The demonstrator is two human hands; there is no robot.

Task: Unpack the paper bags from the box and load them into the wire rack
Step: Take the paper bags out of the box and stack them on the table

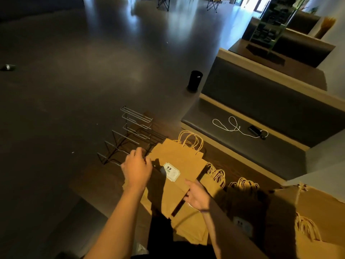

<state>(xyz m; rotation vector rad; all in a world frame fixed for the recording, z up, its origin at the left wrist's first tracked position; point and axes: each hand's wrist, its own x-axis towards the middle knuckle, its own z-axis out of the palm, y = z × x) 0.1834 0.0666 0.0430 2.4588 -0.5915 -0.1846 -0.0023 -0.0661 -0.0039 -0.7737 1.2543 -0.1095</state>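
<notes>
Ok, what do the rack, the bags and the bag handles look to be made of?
Rack: thin metal wire, seemingly with a silvery finish; the bare rods catch the light. Bags: matte brown kraft-type paper, creased flat, one with a white printed label. Bag handles: probably twisted paper cord, the same tan, though too small to be sure.

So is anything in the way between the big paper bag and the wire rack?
Nothing visible blocks it. The paper bag lies on the floor right beside the wire rack, whose slots show no bags. Only the left hand hovers at the bag's rack-side edge.
</notes>
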